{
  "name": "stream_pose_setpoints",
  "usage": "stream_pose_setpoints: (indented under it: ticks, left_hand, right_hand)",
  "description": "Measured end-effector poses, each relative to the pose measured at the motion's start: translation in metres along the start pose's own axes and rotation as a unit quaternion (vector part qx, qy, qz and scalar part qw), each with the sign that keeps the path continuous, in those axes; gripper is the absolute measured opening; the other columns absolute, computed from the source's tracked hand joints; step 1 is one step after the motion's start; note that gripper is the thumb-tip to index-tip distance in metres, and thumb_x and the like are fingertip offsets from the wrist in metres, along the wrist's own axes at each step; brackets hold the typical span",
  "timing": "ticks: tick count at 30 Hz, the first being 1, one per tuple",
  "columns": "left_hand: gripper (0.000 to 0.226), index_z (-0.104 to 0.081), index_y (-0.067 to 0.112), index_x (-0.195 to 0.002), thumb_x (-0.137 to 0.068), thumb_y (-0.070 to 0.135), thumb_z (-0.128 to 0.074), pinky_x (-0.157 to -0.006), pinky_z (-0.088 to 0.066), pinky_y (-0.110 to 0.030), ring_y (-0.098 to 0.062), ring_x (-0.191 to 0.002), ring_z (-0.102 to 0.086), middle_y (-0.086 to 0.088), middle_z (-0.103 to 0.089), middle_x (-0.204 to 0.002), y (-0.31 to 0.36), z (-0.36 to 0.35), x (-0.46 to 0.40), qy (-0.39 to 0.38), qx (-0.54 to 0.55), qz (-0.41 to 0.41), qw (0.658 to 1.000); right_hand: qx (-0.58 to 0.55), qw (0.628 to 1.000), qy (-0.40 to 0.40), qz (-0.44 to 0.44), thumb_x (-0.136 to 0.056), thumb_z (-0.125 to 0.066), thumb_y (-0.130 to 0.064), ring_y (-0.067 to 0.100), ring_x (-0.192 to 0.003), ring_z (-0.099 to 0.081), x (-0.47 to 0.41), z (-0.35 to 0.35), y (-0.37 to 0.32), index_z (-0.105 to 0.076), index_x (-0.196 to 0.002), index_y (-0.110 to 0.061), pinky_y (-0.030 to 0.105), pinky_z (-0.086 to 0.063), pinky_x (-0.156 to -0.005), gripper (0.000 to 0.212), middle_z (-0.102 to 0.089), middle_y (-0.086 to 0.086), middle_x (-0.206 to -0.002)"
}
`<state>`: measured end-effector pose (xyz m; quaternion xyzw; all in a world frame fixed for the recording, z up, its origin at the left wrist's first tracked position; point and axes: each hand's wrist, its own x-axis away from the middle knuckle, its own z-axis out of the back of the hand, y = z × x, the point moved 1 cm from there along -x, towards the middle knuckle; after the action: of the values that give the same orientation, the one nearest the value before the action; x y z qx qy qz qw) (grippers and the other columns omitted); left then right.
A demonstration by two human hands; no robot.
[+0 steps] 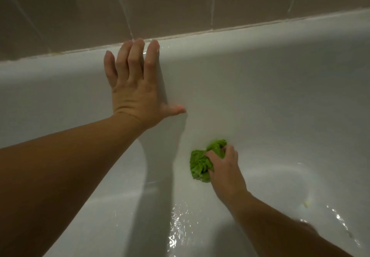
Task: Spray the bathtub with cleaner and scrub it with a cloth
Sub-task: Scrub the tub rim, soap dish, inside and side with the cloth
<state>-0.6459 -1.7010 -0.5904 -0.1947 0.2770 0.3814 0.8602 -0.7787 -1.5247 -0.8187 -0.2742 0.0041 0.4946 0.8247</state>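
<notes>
Scrubbing the far wall of the bathtub (280, 80), low down near where it curves into the floor.

My right hand (225, 168) has its fingers curled round the bunched green cloth (200, 162) and presses it against the tub's inner wall. My left hand (134, 84) lies flat and spread wide, fingertips up on the far rim just below the tiled wall (180, 2), holding nothing. I take it to be bracing me as I lean in. No cleaner bottle is in sight, and the floor of the tub glistens wet, so I judge the spraying done and the scrubbing under way. The next move, I think, calls for firm pressure while working the cloth along the wall and down into the curve, with a steady brace, since the wet enamel looks slippery.
</notes>
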Motion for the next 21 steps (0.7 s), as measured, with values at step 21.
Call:
stream_pose_setpoints:
  ticks: [21]
  left_hand:
    - [0.149, -0.014, 0.02, -0.16, -0.044, 0.089, -0.076, -0.124, 0.0, -0.057, -0.032, -0.149, -0.014, -0.01, -0.018, -0.154, 0.03, 0.005, -0.011, -0.012, 0.036, -0.006, 0.999]
  right_hand:
    - [-0.054, 0.997, 0.053, -0.022, -0.075, -0.078, -0.001, 0.033, -0.12, -0.041, -0.04, 0.059, 0.014, -0.056, -0.114, -0.033, 0.05, -0.053, -0.096, 0.055, -0.031, 0.007, -0.13]
